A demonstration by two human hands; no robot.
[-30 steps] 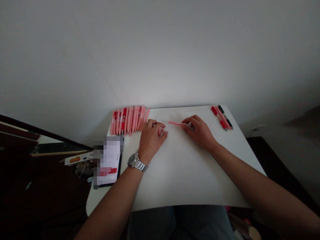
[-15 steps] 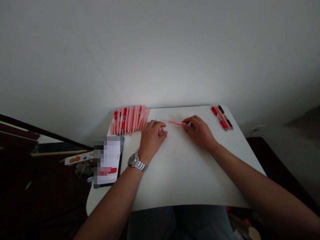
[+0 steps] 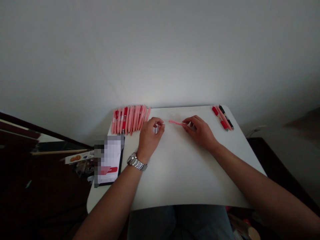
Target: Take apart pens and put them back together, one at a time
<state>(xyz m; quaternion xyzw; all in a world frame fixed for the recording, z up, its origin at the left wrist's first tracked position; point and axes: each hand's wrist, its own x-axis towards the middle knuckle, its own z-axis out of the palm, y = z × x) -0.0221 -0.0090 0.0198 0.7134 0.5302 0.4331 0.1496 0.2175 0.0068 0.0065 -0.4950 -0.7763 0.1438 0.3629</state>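
Note:
Between the thumb and fingertips of my right hand [image 3: 198,131] is the end of a slim pink pen barrel [image 3: 176,122], its free end pointing left. My left hand [image 3: 151,133], with a metal watch [image 3: 137,162] on its wrist, is pinched closed just left of that barrel. A small pale, partly pinkish piece shows inside its curled fingers, too hidden to name. The two hands are apart above the far half of the white table [image 3: 180,173].
A row of pink and red pens [image 3: 130,120] lies at the table's back left. Three pens [image 3: 222,118], red, pink and black, lie at the back right. A phone [image 3: 110,161] with a blurred screen rests by the left edge. The wall [image 3: 160,60] stands directly behind.
My left hand has turned slightly and its fingertips have drawn together; the pink piece seen in it before is now mostly hidden. My right hand and the pink barrel stay in place.

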